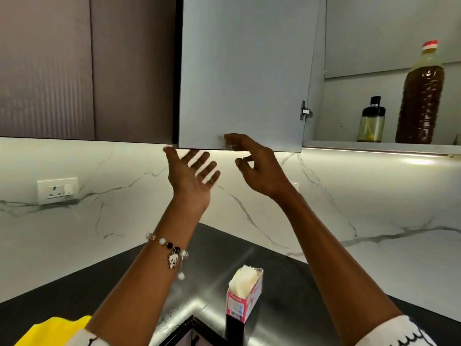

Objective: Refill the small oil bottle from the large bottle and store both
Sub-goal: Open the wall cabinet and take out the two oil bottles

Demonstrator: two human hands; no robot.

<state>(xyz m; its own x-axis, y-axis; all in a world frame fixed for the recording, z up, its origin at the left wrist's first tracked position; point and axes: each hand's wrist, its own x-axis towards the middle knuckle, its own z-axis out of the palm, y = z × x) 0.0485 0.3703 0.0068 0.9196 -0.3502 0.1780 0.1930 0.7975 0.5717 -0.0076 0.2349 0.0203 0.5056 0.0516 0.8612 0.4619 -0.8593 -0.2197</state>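
The large oil bottle, full of amber oil with a red cap, stands on the bottom shelf of the open wall cabinet at the upper right. The small oil bottle, clear with a black dispenser top, stands just to its left on the same shelf. The pale grey cabinet door hangs swung open in the centre. My left hand is raised palm-up under the door's bottom edge, fingers spread and empty. My right hand is at the door's lower edge, fingers loosely curled, fingertips touching the door.
Brown closed cabinet doors fill the upper left. A white marble backsplash with a wall socket runs behind. On the dark counter below stands an open pink-and-white carton. A yellow cloth lies at the bottom left.
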